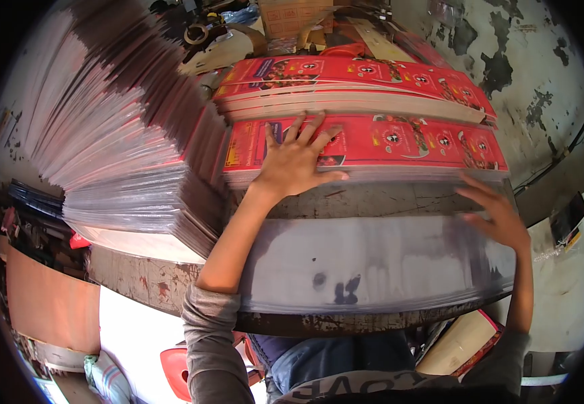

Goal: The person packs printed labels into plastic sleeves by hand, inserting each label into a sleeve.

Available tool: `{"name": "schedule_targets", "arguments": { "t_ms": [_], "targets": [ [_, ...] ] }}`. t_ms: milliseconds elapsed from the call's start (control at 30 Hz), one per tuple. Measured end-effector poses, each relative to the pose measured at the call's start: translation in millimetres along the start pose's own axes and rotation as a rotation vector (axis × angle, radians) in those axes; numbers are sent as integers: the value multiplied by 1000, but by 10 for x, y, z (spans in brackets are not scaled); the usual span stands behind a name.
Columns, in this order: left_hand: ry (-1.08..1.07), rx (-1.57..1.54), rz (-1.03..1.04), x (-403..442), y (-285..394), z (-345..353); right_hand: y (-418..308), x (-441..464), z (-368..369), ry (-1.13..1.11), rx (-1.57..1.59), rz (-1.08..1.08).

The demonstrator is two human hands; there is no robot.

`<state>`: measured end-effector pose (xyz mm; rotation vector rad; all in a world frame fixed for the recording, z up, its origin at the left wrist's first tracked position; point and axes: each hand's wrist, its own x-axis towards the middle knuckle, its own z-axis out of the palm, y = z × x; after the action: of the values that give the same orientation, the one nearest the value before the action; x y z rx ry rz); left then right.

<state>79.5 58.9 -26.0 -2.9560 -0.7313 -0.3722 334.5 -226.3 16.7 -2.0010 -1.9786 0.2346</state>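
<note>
My left hand (pixel 295 158) lies with fingers spread on the near stack of red printed sheets (pixel 366 143). Slightly blurred, my right hand (pixel 497 212) hovers by the right end of that stack, its fingers apart and nothing between them. Between my forearms, at the table's front edge, lies a stack of clear plastic sheets (pixel 379 262). Behind the near stack sits another stack of red printed sheets (pixel 372 77), its layers uneven.
A tall, fanned pile of plastic-covered sheets (pixel 123 141) rises on the left. The worn table (pixel 366 200) shows between the stacks. A cardboard box (pixel 296 18) stands at the back, and a peeling wall (pixel 494 60) is at the right. Below left is a red stool (pixel 176 370).
</note>
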Motion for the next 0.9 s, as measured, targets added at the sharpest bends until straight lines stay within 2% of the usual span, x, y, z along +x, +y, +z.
{"name": "schedule_targets", "arguments": {
  "t_ms": [67,133,200,267,333,433,500,667,767,833,900],
  "targets": [
    [-4,-6,1,-3,13,-12,313,-430,-68,161,76,235],
    [2,8,-12,-8,23,-15,812,-898,-38,473,232,426],
    [-2,11,-15,-12,27,-18,1339,-1479,-114,543,-44,804],
    [-1,14,-20,-3,26,-17,2326,-2316,-39,706,-902,597],
    [1,-15,-11,-13,19,-15,2647,-2838,-105,695,-1063,757],
    [-9,-7,7,-12,14,-26,2915,-3322,-219,586,-998,1093],
    [1,2,-2,-18,16,-11,2996,-3468,-277,547,-959,1196],
    [11,23,-6,-18,27,-16,3059,-3468,-346,551,-942,1207],
    [9,31,-2,-12,29,-11,2711,-3110,-349,503,-973,1184],
    [-3,22,-6,-10,25,-13,2616,-2982,-333,563,-1162,972],
    [6,24,-3,-13,23,-4,2778,-3034,-346,564,-1193,984]
  ]
}}
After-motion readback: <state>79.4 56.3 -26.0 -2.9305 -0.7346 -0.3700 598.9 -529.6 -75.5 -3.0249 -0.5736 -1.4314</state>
